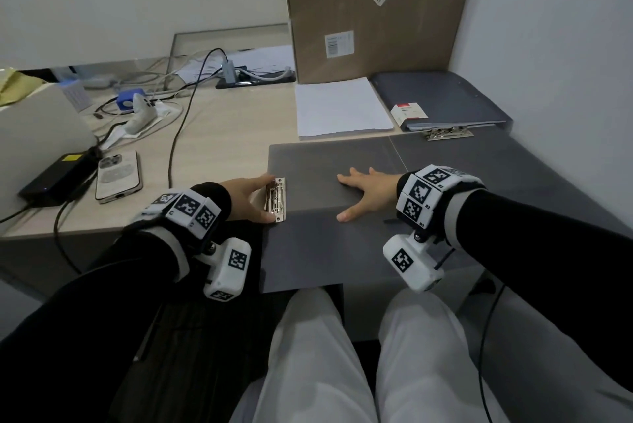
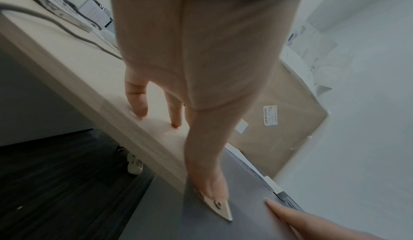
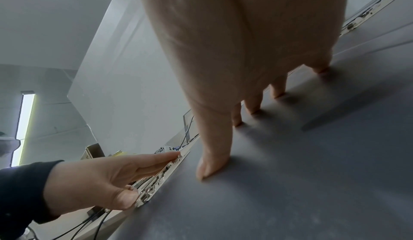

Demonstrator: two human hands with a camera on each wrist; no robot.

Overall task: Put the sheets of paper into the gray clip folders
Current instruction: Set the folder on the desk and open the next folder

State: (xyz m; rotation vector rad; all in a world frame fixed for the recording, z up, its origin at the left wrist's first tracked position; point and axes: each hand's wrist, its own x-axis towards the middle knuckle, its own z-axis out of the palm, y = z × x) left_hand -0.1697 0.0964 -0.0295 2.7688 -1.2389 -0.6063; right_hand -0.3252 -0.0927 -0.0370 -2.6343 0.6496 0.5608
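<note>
A gray clip folder lies open on the desk, its near part hanging over the front edge. Its metal clip sits on the left edge. My left hand spans that clip: the thumb lies on its near end and the index fingertip touches its far end, with the fingers straight. My right hand rests flat on the folder, fingers spread. A stack of white sheets of paper lies behind the folder. More gray folders are piled at the back right.
A tall cardboard box stands behind the paper. To the left lie a phone, a black power brick and several cables. A wall closes the right side. My legs are under the desk edge.
</note>
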